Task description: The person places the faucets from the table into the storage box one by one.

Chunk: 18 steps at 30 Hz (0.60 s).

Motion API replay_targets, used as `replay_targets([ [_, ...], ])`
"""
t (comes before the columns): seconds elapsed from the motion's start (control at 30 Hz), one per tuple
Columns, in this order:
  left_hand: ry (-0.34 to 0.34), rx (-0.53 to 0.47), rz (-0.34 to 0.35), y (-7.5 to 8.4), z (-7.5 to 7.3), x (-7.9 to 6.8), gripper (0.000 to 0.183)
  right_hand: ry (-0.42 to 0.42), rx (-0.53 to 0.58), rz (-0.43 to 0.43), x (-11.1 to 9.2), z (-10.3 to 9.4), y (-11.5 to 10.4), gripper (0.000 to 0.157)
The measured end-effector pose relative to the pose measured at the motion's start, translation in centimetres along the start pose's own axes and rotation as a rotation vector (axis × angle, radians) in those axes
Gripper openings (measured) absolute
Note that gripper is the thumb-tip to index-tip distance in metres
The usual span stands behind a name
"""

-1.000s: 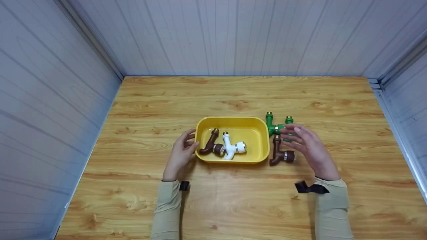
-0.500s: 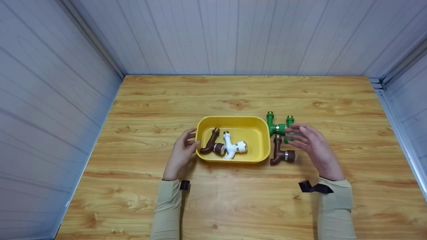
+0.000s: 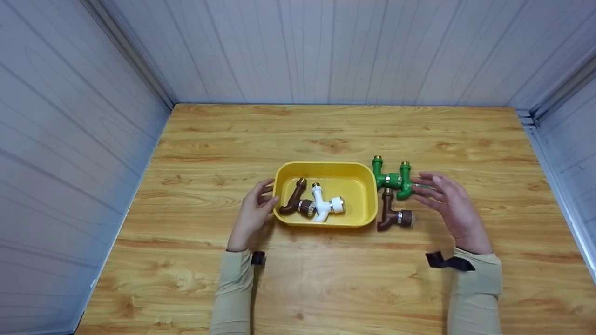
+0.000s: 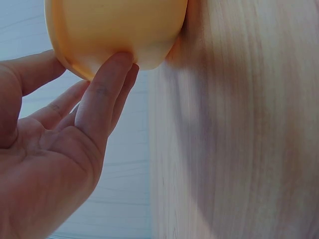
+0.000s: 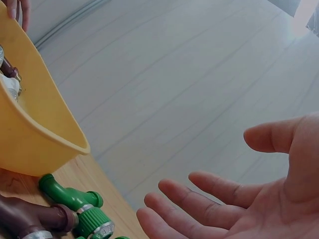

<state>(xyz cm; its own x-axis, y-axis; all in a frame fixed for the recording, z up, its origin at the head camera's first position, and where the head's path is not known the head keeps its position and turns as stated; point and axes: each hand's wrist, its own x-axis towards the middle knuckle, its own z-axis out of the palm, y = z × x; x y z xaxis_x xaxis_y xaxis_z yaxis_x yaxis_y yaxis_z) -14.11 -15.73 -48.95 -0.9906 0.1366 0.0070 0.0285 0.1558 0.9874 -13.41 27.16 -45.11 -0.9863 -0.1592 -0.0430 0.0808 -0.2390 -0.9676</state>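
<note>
With thumb and fingers, my left hand (image 3: 253, 211) holds the left rim of a yellow plastic bin (image 3: 356, 190); in the left wrist view its fingers (image 4: 102, 94) lie against the outer wall. Inside the bin are a brown tap (image 3: 293, 200) and a white tap (image 3: 321, 204), side by side. My right hand (image 3: 449, 204) hovers with spread, relaxed fingers and holds nothing. It is nearest a green tap (image 3: 405, 181), whose handle it partly hides in the head view. A second green tap (image 3: 378, 172) and another brown tap (image 3: 388, 209) lie right of the bin.
The wood-grain table (image 3: 326, 279) extends around the bin on every side. Pale panel walls (image 3: 302, 51) stand behind and at both sides. Each wrist wears a black strap (image 3: 449, 262).
My right hand has drawn off to the right, away from the taps, uncovering more of the right green tap. The left hand, bin and taps stay in place.
</note>
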Motion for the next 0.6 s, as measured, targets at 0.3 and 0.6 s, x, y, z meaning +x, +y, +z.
replay_targets([
  [0.3,0.004,0.007,-0.004,0.1,0.0,-0.1,0.046,0.004,0.018,-0.026,-0.4,-1.0,0.0,0.033],
  [0.6,0.008,-0.012,0.008,0.1,0.0,-0.1,0.046,0.044,0.006,-0.006,-0.6,-1.9,0.5,0.036],
])
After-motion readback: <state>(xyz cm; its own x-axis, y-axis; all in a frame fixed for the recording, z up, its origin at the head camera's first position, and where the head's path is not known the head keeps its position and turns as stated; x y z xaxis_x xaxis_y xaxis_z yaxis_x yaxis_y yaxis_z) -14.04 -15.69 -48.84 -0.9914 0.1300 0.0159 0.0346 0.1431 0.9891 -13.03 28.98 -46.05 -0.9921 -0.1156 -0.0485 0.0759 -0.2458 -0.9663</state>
